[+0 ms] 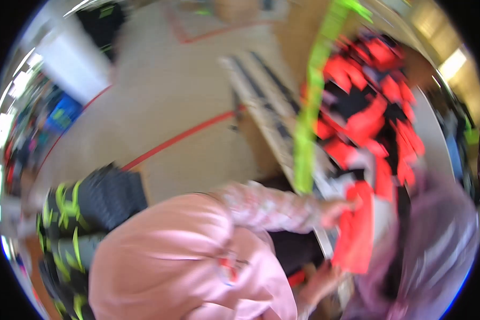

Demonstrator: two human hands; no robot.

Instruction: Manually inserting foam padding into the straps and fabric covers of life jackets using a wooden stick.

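An orange-red fabric piece (357,229) is pinched at its upper part by the left hand (335,212) and at its lower corner by the right hand (325,280); it is held upright over the near left edge of the bench (437,128). Toward the bench's far end, orange-red and black pieces (365,117) are heaped, bordered along the left edge by a yellow-green strip (310,117). By the near right corner, a mauve mass (437,245) is too blurred to be identified. A red-and-white patch (229,271) on the pink garment (170,250) cannot be read. Farther left, dark bundles (112,194) are bound with yellow-green ties.
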